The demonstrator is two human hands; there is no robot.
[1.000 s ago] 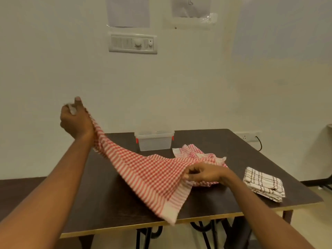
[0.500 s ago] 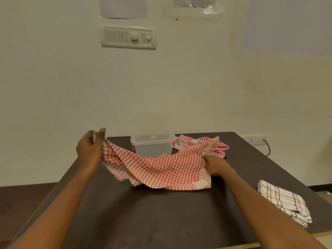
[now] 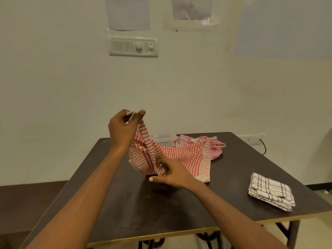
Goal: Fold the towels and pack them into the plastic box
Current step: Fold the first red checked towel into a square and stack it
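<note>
A red-and-white checked towel [image 3: 186, 157] hangs crumpled over the middle of the dark table [image 3: 179, 209]. My left hand [image 3: 124, 130] is raised above the table and pinches one corner of it. My right hand [image 3: 172, 174] sits low on the table and holds the towel's lower folds with its fingers. Behind the towel the clear plastic box [image 3: 164, 138] with a red clip is mostly hidden. A second red checked towel [image 3: 216, 147] lies bunched at the far side. A folded white towel with brown lines [image 3: 271, 191] rests near the right edge.
The table's front edge runs along the bottom of the view, with black legs under it. A wall stands just behind the table, with a switch panel [image 3: 133, 46], papers above it and a socket with a black cable [image 3: 250, 140] at the right.
My left hand has risen and moved right with its corner. My right hand has slid left along the towel to the lower folds, bunching the cloth between both hands.
</note>
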